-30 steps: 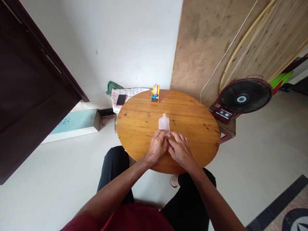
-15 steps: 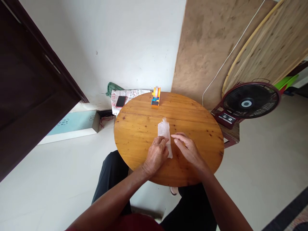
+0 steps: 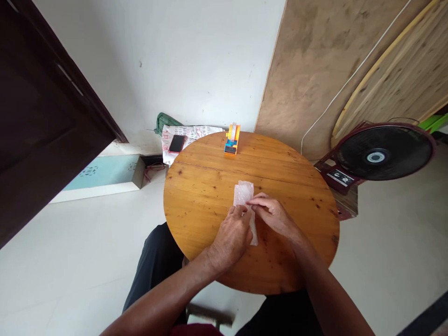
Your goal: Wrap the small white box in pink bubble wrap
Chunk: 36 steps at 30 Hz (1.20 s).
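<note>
A narrow, folded strip of whitish, see-through bubble wrap (image 3: 244,190) lies on the round wooden table (image 3: 196,196). Over its lower left part is my left hand (image 3: 234,233), fingers curled and pressed onto the wrap, hiding some of it. From the right, my right hand (image 3: 273,213) reaches the strip's right edge, thumb and fingertips closed together on it. Both sets of fingertips nearly meet at the strip's middle. At the far edge of the table stands an orange and blue tape dispenser (image 3: 232,140) with a roll of clear tape, out of reach of both hands.
A phone (image 3: 177,143) rests on a printed white sack (image 3: 196,133) beyond the table's left edge. To the right a dark red fan (image 3: 376,156) stands on a low wooden stool. The wall and a wooden board (image 3: 297,60) rise behind the table.
My right hand has moved in from beside the bubble wrap to its edge. The wrap's uneven far end now lies flatter and squarer. The view has come slightly closer.
</note>
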{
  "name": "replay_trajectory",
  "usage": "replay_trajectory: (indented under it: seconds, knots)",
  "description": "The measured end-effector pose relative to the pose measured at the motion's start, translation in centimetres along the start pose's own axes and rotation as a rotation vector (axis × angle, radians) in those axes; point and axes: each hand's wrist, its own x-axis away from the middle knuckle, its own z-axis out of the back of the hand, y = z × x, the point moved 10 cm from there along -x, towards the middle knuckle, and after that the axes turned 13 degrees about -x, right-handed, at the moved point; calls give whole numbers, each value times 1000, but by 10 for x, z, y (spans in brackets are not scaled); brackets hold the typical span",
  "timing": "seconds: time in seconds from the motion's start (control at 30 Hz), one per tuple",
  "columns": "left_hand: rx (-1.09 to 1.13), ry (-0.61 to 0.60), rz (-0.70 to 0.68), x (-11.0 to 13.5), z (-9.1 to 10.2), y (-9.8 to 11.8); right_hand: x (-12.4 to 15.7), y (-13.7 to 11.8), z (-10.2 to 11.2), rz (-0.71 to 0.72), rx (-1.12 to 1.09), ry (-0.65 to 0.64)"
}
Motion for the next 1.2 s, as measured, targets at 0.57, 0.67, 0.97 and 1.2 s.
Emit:
replay_trajectory:
  seconds: [0.57, 0.67, 0.97, 1.2]
  knots:
    - [12, -123, 1, -4, -4, -1, -78, 58, 24, -215, -188, 214]
    - [19, -105, -14, -5, -6, -3, -84, 56, 28, -247, -250, 249]
    - [14, -147, 0, -7, -9, -6, -80, 92, 10, -521, -567, 189]
    - [29, -127, -12, -7, -5, -3, -48, 71, 3, -547, -528, -15]
